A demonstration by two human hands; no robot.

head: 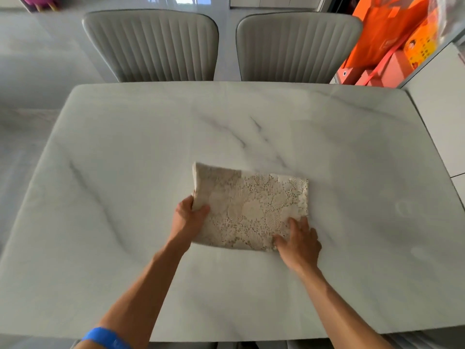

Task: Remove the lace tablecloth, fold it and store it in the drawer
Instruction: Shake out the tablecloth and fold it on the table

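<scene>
Folded lace tablecloth (251,207), a compact rectangle lying near the middle of the marble desk (125,152), held at its two near corners. The left hand (189,217) has its grip closed on the cloth's left edge, thumb on top and fingers beneath the slightly lifted fold; the right hand (299,241) lies flat with fingers spread, pressing the near right corner down onto the desk. Two ribbed grey chairs (151,44) stand at the far side, with orange bags (382,34) at upper right.
</scene>
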